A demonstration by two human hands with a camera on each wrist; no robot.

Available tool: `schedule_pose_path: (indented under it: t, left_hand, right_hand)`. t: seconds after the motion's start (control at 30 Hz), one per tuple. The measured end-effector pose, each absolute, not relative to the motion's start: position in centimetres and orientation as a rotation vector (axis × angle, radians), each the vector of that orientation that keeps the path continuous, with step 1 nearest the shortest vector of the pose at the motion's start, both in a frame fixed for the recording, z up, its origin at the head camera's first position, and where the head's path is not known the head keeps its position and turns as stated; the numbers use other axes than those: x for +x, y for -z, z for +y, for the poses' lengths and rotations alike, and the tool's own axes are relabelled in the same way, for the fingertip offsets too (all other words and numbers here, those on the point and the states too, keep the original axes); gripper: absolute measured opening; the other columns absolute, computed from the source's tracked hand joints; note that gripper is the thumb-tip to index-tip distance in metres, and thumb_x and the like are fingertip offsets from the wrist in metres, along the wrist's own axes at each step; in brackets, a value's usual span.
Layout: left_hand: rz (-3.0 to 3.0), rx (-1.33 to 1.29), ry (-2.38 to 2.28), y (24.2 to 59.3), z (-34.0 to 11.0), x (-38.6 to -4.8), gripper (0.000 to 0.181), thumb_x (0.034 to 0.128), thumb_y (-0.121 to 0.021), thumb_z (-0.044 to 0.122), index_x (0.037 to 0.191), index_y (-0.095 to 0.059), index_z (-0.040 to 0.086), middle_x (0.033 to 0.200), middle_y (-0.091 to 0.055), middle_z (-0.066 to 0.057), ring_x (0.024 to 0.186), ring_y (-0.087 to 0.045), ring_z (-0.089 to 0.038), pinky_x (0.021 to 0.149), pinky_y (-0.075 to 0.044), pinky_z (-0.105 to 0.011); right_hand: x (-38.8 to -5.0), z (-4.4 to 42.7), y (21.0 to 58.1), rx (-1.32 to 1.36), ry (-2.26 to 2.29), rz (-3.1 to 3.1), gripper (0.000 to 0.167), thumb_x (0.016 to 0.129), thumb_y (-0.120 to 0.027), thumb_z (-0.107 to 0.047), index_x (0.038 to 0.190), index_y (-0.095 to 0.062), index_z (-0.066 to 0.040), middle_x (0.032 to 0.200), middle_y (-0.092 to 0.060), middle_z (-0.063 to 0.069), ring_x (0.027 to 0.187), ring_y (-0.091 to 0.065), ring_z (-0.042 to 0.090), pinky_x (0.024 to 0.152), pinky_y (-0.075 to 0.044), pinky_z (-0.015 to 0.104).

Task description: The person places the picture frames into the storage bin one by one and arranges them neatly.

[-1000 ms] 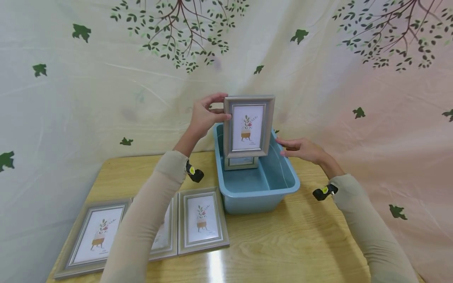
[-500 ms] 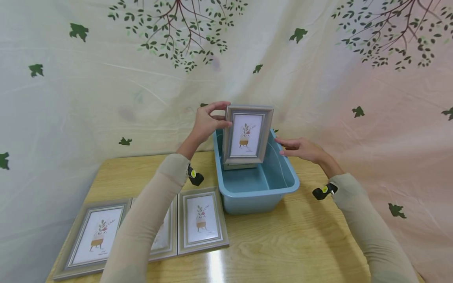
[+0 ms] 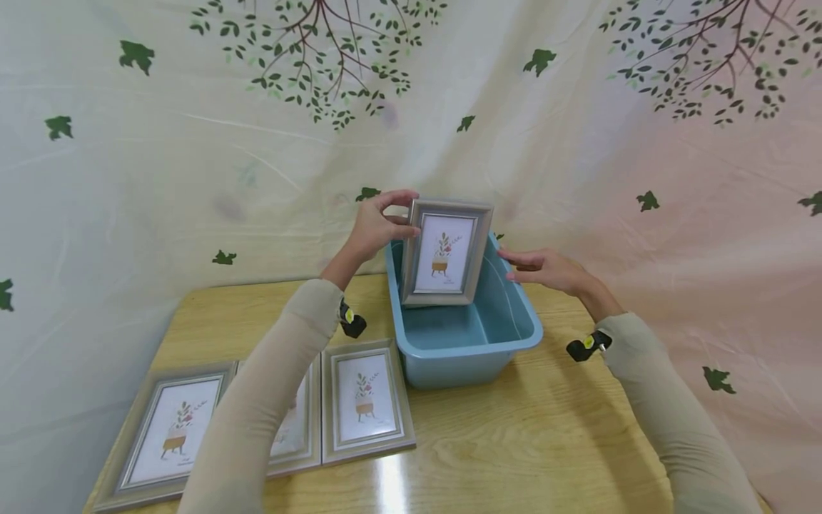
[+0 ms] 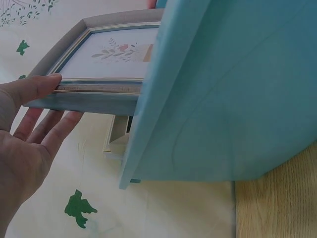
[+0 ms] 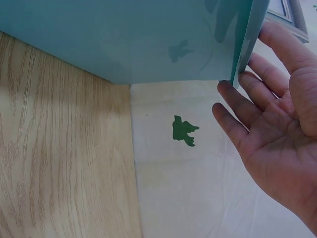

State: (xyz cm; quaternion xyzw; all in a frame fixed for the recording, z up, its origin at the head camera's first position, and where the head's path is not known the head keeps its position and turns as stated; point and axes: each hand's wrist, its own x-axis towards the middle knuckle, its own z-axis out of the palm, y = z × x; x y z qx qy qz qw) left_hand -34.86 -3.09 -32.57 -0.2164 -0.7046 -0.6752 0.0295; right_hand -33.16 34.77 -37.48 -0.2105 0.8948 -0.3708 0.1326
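In the head view my left hand [image 3: 374,228] pinches the left edge of a silver-grey picture frame [image 3: 444,253], thumb in front and fingers behind. The frame stands tilted in the back part of a blue plastic bin [image 3: 465,351], its lower part below the rim. It shows a drawing of a potted plant. In the left wrist view another picture frame [image 4: 118,135] peeks out behind it, mostly hidden. My right hand [image 3: 552,271] touches the bin's right rim with fairly straight fingers. In the right wrist view these fingers [image 5: 235,104] lie against the rim's outer side.
Several similar picture frames [image 3: 367,439] lie face up on the wooden table [image 3: 514,442], left of the bin, partly hidden by my left sleeve [image 3: 257,407]. A leaf-patterned cloth [image 3: 289,178] hangs behind the table.
My left hand has lowered the picture frame into the bin, and it now covers the frame that showed behind it. My right hand has stayed on the rim.
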Motion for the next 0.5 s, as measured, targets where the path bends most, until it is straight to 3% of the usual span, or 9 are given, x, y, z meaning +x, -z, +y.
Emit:
schedule_pose_path:
  t: [0.33, 0.5]
  left_hand:
    - [-2.24, -0.704, 2.077, 33.7, -2.9, -35.7, 0.055, 0.073, -0.077, -0.022, 0.122, -0.063, -0.002, 0.117, -0.06, -0.015, 0.101, -0.07, -0.037, 0.081, -0.061, -0.039]
    - [-2.282, -0.677, 2.027, 34.6, -3.1, -36.2, 0.051, 0.0738, -0.076, -0.021, 0.118, -0.061, -0.002, 0.119, -0.058, -0.015, 0.102, -0.069, -0.037, 0.083, -0.06, -0.039]
  right_hand:
    - [-32.8, 34.5, 37.1, -0.586, 1.061, 2.604, 0.064, 0.094, -0.071, -0.041, 0.152, -0.047, -0.029, 0.155, -0.043, 0.001, 0.14, -0.043, 0.032, 0.11, -0.037, 0.061]
    - [-31.9, 33.7, 36.3, -0.539, 1.05, 2.624, 0.063, 0.096, -0.07, -0.036, 0.153, -0.045, -0.024, 0.155, -0.042, 0.005, 0.14, -0.042, 0.036, 0.109, -0.036, 0.063]
